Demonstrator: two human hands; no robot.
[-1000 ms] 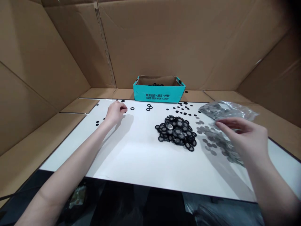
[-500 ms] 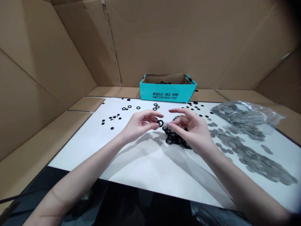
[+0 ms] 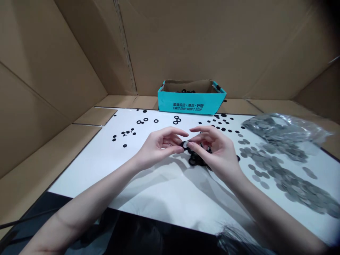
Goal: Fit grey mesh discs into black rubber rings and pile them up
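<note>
Grip of left hand (image 3: 155, 145) is clamped on black ring (image 3: 183, 145), pale disc (image 3: 186, 144) overlapping it in view, contact unclear. Just right, black pile (image 3: 197, 160) sits on white surface (image 3: 159, 198), partly hidden by right hand (image 3: 219, 148), whose grip pinches the disc; grey discs (image 3: 297, 186) spread farther right.

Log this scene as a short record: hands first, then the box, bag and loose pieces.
Left hand: pinches a black ring
Right hand: holds a gray disc at the black ring
Turquoise box: open, at the back, black pieces inside
Clear plastic bag: on the right, gray discs inside
Loose gray discs: spread in front of the bag
Black ring pile: partly behind the right hand
</note>
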